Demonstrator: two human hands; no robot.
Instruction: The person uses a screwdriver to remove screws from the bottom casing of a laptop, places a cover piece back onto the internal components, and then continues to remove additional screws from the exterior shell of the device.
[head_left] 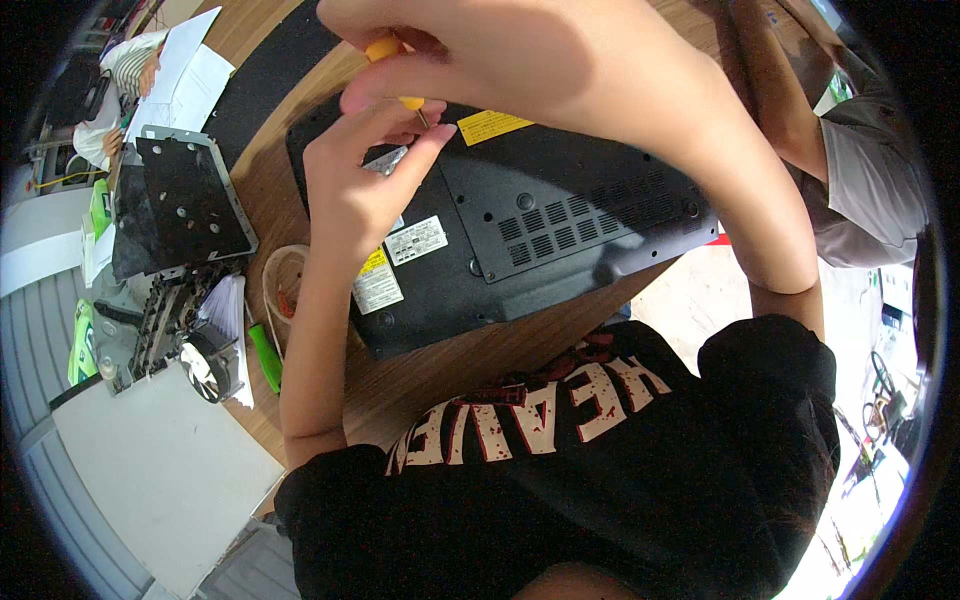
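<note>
A black laptop (440, 290) lies bottom side up on the wooden table, with its vents, screw holes and labels showing. My right hand (500, 55) is closed round the yellow handle of a screwdriver (383, 48), above the laptop's far left part. The thin shaft points down toward the casing; its tip is hard to make out. My left hand (360, 185) is over the laptop's left side, thumb and forefinger closed about the lower shaft. A small silvery part (387, 160) shows under that palm, partly covered.
Left of the laptop stand a black metal panel (185, 195), a small fan (205, 368), a green-handled tool (264, 357) and a cable loop (287, 283). At far left another person's hand (149, 75) is by white papers (195, 85). Another person's arm (785, 100) is at far right.
</note>
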